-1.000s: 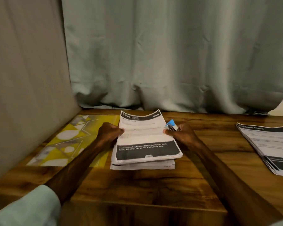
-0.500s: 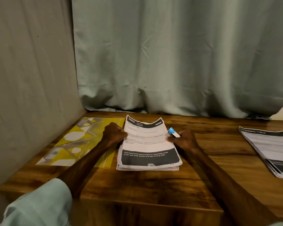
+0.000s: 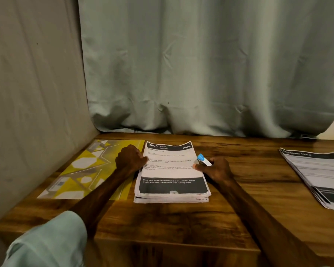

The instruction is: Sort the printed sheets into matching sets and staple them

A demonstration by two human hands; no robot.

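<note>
The stack (image 3: 172,170) lies flat at the middle of the table (image 3: 162,224), its near edge slightly fanned and the far corners of its top sheet curling up. The paper is white with black bands at head and foot; the heading reads "3800", and the small print is blurred.

My left hand (image 3: 130,158) is curled at the stack's left edge with the thumb laid on the top sheet. Whether the fingers reach under the paper is hidden. My right hand (image 3: 217,169) sits at the right edge with its thumb on the sheet and its fingers closed round a small white tool (image 3: 203,159) with a blue tip. Most of the tool's body is covered by the hand.

The table is glossy, dark-grained wood. A glossy yellow mat (image 3: 81,170) with white and grey angular shapes lies to the left, partly under my forearm. A second pile (image 3: 316,176) lies well apart to the right, cut off by the frame. A creased pale curtain (image 3: 201,64) hangs behind.
</note>
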